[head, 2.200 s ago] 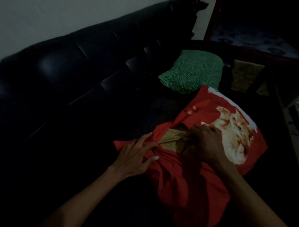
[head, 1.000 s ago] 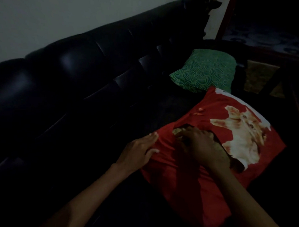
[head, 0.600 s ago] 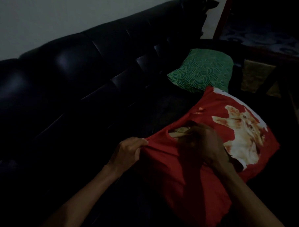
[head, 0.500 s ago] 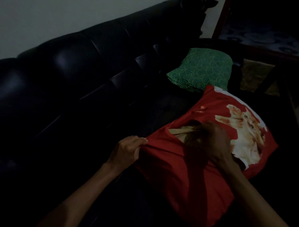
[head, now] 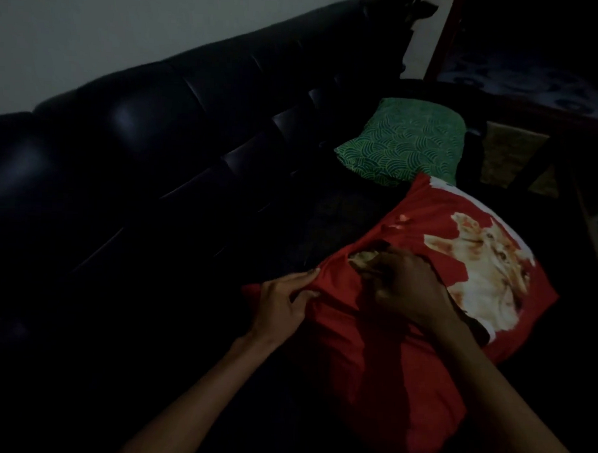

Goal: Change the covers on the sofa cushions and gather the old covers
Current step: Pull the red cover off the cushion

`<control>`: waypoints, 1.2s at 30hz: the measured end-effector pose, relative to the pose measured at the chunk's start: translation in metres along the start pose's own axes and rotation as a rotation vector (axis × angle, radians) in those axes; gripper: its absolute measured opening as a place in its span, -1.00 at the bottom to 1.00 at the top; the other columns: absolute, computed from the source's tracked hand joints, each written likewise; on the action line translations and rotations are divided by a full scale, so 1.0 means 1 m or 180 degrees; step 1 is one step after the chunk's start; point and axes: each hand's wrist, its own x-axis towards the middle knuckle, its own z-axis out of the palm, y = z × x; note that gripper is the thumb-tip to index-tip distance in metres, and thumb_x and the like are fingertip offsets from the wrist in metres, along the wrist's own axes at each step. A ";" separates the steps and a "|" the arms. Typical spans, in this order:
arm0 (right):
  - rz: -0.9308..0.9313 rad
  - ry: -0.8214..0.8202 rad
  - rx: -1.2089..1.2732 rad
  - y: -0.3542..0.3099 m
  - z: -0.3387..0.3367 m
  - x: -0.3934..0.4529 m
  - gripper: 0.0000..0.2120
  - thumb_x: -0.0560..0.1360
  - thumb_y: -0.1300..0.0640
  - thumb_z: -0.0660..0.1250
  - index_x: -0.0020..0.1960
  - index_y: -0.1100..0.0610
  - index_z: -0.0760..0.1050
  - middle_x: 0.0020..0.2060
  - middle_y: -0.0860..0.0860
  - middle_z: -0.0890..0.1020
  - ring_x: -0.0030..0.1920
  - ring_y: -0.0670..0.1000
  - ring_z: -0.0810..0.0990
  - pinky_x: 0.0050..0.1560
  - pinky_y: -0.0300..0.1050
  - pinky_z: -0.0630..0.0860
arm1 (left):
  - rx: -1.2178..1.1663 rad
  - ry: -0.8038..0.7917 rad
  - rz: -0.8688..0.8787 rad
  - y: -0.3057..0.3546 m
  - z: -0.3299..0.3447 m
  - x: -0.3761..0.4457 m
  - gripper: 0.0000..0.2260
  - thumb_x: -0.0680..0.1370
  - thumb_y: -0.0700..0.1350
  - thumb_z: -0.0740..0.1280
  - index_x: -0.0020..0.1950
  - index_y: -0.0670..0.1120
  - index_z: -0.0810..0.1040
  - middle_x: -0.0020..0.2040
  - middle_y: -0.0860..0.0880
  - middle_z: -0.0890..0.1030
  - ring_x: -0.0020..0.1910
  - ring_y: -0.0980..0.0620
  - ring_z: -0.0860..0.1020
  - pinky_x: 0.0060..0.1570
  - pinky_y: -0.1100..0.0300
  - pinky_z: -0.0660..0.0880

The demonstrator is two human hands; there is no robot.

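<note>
From where I watch, a black leather sofa (head: 157,144) fills the left of the dim room, its tufted back running up toward the far right and its dark seat lying bare along the left side of the cushions. My left hand (head: 282,302) rests on the near left edge of the red cat-print cover (head: 371,349), fingers straight along the fabric and thumb tucked against a fold; I cannot tell whether it pinches the cloth. To its right, my right hand (head: 408,289) curls its fingers into the cover's opening, gripping the fabric edge where the pale cushion insert (head: 363,258) shows through. The red cushion lies on the seat, its right edge near the sofa's front. Beyond it, just touching its far corner, a green patterned cushion (head: 407,145) sits against the backrest.
</note>
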 end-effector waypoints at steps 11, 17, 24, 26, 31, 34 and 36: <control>-0.0082 0.0148 -0.0597 -0.007 0.007 0.010 -0.83 0.37 -0.12 0.35 -0.18 -0.06 0.66 -0.19 -0.07 0.70 -0.16 0.05 0.67 -0.03 -0.04 0.38 | 0.0828 -0.0257 0.0808 -0.015 -0.010 -0.009 -0.54 0.48 -0.38 0.14 0.32 -0.18 0.60 0.31 -0.13 0.60 0.24 0.00 0.60 0.21 0.16 0.56; 0.0226 0.0863 -0.0832 0.010 -0.028 -0.006 -0.77 0.18 0.06 0.36 -0.19 0.03 0.68 -0.25 0.02 0.69 -0.19 0.16 0.65 0.06 0.05 0.21 | 0.0820 -0.0337 0.1010 -0.023 -0.017 -0.020 -0.51 0.43 -0.42 0.12 0.28 -0.25 0.59 0.22 -0.12 0.64 0.16 0.04 0.63 0.24 0.33 0.49; 0.0268 0.0776 -0.0483 0.018 -0.037 -0.012 -0.75 0.24 0.06 0.28 -0.18 0.04 0.69 -0.28 0.03 0.69 -0.23 0.18 0.65 -0.01 0.18 0.51 | 0.0700 -0.0329 0.0779 -0.026 -0.009 -0.026 -0.66 0.56 -0.22 0.22 0.28 -0.20 0.62 0.28 -0.05 0.60 0.21 0.02 0.62 0.24 0.07 0.54; 0.0259 0.0714 -0.0321 0.020 -0.031 -0.010 -0.78 0.27 0.09 0.28 -0.19 0.04 0.68 -0.27 0.03 0.70 -0.22 0.16 0.66 -0.04 0.17 0.55 | 0.0474 -0.0232 0.0619 -0.013 -0.010 -0.024 -0.64 0.59 -0.15 0.32 0.37 -0.20 0.56 0.39 -0.08 0.53 0.36 0.06 0.52 0.33 0.16 0.47; 0.0130 0.0530 -0.0264 0.012 -0.011 -0.007 -0.80 0.38 -0.02 0.30 -0.10 -0.03 0.66 -0.20 -0.03 0.71 -0.15 0.11 0.67 -0.01 0.14 0.54 | 0.0037 0.0021 -0.0137 0.018 0.014 -0.014 -0.57 0.50 -0.08 0.52 0.31 -0.23 0.59 0.30 -0.03 0.56 0.30 0.12 0.55 0.29 0.37 0.43; 0.0080 0.0273 -0.0399 0.001 -0.003 -0.002 -0.61 0.48 -0.24 0.22 0.22 -0.15 0.58 0.01 -0.13 0.67 0.08 -0.05 0.61 0.15 0.08 0.38 | -0.0005 0.0354 -0.0378 0.020 0.017 -0.008 -0.76 0.49 -0.21 0.51 0.15 -0.21 0.68 0.11 -0.07 0.69 0.10 0.16 0.64 0.12 0.38 0.54; 0.0041 0.0013 -0.0424 -0.007 0.005 0.004 -0.49 0.47 -0.33 0.15 0.35 -0.21 0.51 0.10 -0.15 0.59 0.15 -0.06 0.55 0.15 0.04 0.30 | 0.0077 0.0352 -0.0469 0.020 0.015 -0.005 -0.83 0.50 -0.23 0.50 0.09 -0.16 0.72 0.03 -0.01 0.72 0.02 0.22 0.64 0.03 0.37 0.57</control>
